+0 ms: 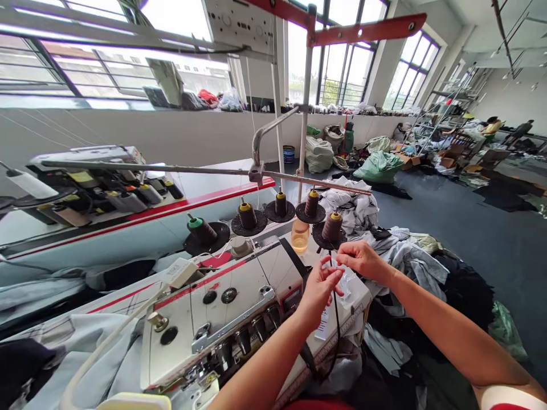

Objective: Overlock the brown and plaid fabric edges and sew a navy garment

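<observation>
My left hand [319,287] and my right hand [360,259] meet above the right end of a grey sewing machine [222,319]. Both pinch a small clear plastic packet [345,282], fingers closed on it. A dark cord or thread [337,322] hangs down below my left hand. Just beyond my hands stand several brown thread cones [332,226] on black discs, and a small amber cup [299,235].
A metal thread stand [305,114] rises behind the cones. Piles of grey and dark fabric [410,262] lie to the right. Another machine [106,188] sits on the left table. Bags [378,166] and clutter line the far floor; people work at the far right.
</observation>
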`<state>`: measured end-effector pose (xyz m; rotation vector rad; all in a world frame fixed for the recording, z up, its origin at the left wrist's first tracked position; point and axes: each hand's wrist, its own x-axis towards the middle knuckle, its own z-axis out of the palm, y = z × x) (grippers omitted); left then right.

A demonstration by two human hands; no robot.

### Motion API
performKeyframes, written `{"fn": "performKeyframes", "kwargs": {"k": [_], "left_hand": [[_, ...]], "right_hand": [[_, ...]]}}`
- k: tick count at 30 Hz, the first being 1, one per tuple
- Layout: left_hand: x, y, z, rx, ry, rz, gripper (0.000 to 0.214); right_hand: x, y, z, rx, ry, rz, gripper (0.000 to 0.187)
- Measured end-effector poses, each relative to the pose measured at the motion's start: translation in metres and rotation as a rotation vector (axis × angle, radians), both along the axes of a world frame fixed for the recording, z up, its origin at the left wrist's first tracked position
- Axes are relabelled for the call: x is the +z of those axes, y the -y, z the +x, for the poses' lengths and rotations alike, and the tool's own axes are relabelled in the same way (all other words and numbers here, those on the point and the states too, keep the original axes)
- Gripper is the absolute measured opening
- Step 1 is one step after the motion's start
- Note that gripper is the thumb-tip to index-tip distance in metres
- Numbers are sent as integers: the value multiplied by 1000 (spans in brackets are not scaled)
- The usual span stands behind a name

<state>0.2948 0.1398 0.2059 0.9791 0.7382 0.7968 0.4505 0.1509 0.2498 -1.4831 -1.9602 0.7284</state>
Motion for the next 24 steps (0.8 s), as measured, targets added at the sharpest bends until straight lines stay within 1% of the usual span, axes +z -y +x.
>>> {"fn": "performKeyframes", "kwargs": {"k": [2, 3, 6, 8, 10, 12, 13, 14, 16, 17, 18, 19, 21, 22, 23, 24], "left_hand": [[-5, -2, -5, -89, 0, -33, 44], [-8, -2, -10, -90, -10, -21, 41], [-21, 7, -35, -1, -56, 56, 40], [-29, 18, -52, -3, -100, 118, 40], [-36, 30, -64, -89, -144, 172, 41], [-39, 41, -71, -196, -170, 189, 43], [-40, 46, -73, -235, -174, 182, 44], [-40, 49, -74, -263, -177, 165, 45], [-37, 53, -77, -301, -178, 122, 46], [-36, 54, -80, -315, -177, 107, 46], [-34, 54, -82, -328, -175, 99, 46], [-33, 54, -85, -341, -172, 96, 46], [-30, 54, -92, -353, -159, 85, 45], [-29, 54, -95, -347, -153, 71, 45], [-29, 54, -98, -337, -148, 55, 45], [-29, 53, -100, -317, -144, 40, 44]], "right_hand": [[0, -1, 0, 21, -33, -16, 24], [-1, -2, 0, 18, -55, -18, 20], [-9, -4, 3, -54, -90, 30, 18], [-15, -6, 4, -101, -88, 80, 14], [-20, -5, 2, -100, -106, 110, 13], [-23, -3, -2, -78, -187, 160, 16], [-25, -2, -4, -109, -262, 214, 19], [-27, 0, -6, -187, -359, 292, 21], [-33, 4, -10, -416, -553, 439, 21], [-38, 6, -13, -494, -619, 455, 21], [-44, 9, -15, -495, -655, 408, 23], [-51, 11, -18, -412, -659, 302, 28], [-66, 18, -23, -114, -605, 13, 39], [-73, 21, -24, 7, -578, -102, 42], [-80, 24, -24, 73, -563, -173, 44], [-85, 26, -23, 79, -557, -200, 44]]}}
